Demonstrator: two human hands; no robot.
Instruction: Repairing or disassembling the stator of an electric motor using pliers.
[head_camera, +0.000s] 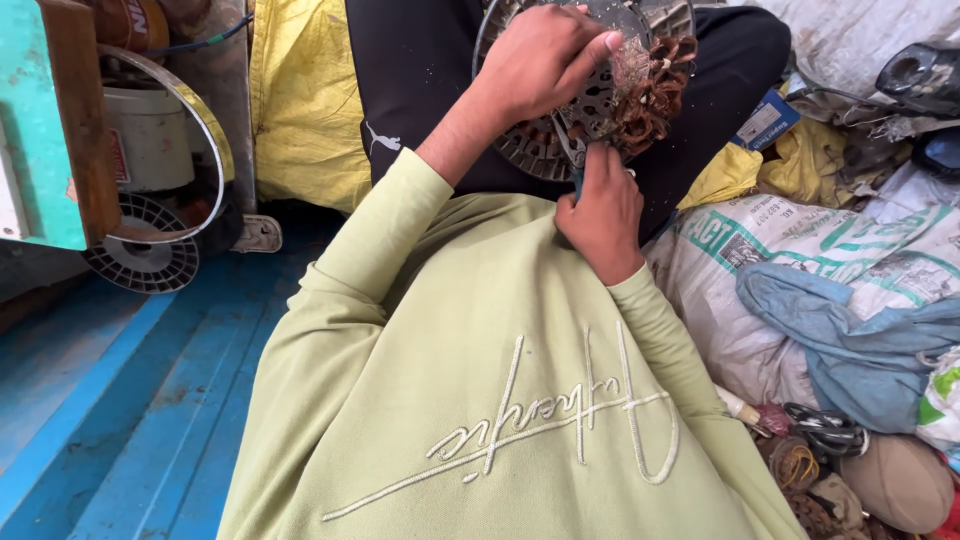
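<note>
Fingers (585, 45) of the left hand (540, 60) curl down over the top rim of a round metal motor stator (560, 130), the tips pressed into the frayed copper windings (655, 85) that bulge from its right side. The grip is closed on the rim, and the thumb is hidden behind the hand. The right hand (603, 215) sits just below, closed into a fist around the handle of a slim tool (580, 165) whose metal tip pokes up against the lower edge of the stator; only a short piece of the tool shows above the knuckles.

The stator rests on the person's lap, against black trousers (410, 90), tilted toward the camera at the top middle of the view. Both forearms come up out of the pale green sweatshirt (470, 400) that fills the lower half of the view.

To the right lie printed white sacks (800, 240), a blue cloth (850, 340) and a clutter of scrap bits. To the left a blue painted floor (120, 400) runs away, with a white plastic fan wheel (140, 250) and a curved metal ring (205, 130) beside a green housing (30, 120). A yellow sack (300, 90) lies behind the knee.
</note>
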